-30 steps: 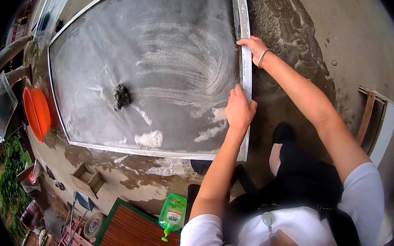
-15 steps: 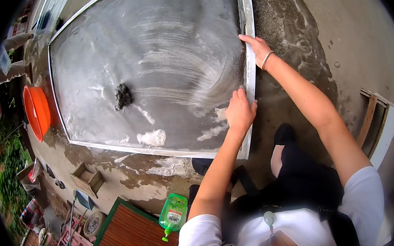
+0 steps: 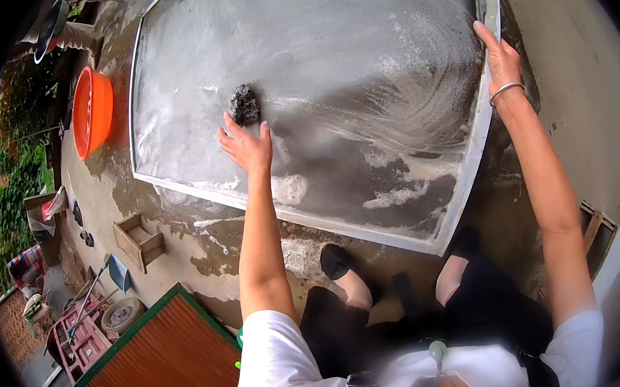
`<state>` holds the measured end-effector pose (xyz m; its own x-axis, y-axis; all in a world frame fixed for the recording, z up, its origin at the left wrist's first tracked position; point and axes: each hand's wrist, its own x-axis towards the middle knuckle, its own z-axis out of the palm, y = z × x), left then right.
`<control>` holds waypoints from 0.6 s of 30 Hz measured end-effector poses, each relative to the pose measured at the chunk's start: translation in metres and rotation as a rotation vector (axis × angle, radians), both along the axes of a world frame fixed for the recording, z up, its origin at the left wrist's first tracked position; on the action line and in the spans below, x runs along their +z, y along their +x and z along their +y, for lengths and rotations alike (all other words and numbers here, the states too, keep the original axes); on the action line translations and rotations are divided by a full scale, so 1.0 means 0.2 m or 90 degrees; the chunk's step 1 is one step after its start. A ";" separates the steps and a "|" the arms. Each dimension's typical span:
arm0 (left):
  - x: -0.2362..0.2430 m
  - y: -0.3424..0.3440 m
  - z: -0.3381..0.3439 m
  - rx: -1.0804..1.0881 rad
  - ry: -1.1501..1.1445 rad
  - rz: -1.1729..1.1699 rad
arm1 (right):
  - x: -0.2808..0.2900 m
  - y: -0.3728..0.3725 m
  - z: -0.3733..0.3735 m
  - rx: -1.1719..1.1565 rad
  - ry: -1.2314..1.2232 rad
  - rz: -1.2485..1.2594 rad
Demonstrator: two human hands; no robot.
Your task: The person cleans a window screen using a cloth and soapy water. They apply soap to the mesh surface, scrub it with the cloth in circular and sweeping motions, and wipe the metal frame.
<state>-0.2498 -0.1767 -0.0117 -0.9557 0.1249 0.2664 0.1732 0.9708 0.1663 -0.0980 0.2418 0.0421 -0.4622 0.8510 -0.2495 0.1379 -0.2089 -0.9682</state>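
A large grey mesh screen [image 3: 355, 35] with a white frame [image 3: 473, 157] and smears of suds fills the upper middle. My right hand [image 3: 501, 62] grips the frame's right side, with a bangle at the wrist. My left hand [image 3: 245, 144] is stretched over the mesh with its fingers apart and empty, just below a dark, crumpled scrubbing clump [image 3: 244, 103]; its fingertips are very near the clump, and whether they touch it I cannot tell.
An orange basin [image 3: 96, 112] stands left of the screen on wet concrete. A wooden box [image 3: 139, 243], blue dustpan [image 3: 118, 273], tyre [image 3: 123, 314] and green-edged corrugated panel [image 3: 147, 355] lie lower left. A white-framed piece [image 3: 611, 259] lies at right. My feet are below the screen.
My left hand has let go of the screen's edge and moved left to the clump. My right hand still holds the frame. The view has shifted, with both my feet now showing.
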 end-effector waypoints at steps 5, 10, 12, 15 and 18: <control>0.09 -0.41 -0.25 0.015 0.177 -0.107 | 0.36 -0.10 -0.11 0.028 0.039 -0.016; 0.15 -0.42 -0.21 0.014 0.246 -0.152 | 0.44 -0.11 -0.10 0.077 0.054 0.036; 0.22 -0.33 -0.23 0.041 0.289 -0.197 | 0.45 -0.06 -0.08 0.065 0.064 0.038; 0.30 -0.24 -0.49 0.086 0.183 -0.140 | 0.57 -0.03 -0.08 0.046 0.149 0.069; 0.28 -0.15 -0.96 0.228 0.349 -0.094 | 0.78 -0.10 -0.22 0.024 0.203 0.108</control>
<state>-0.2795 -0.3684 0.0446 -0.9444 -0.3226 0.0640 -0.2062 0.7324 0.6489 -0.1179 0.1978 0.1972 -0.5067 0.8552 0.1089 -0.0277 0.1101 -0.9935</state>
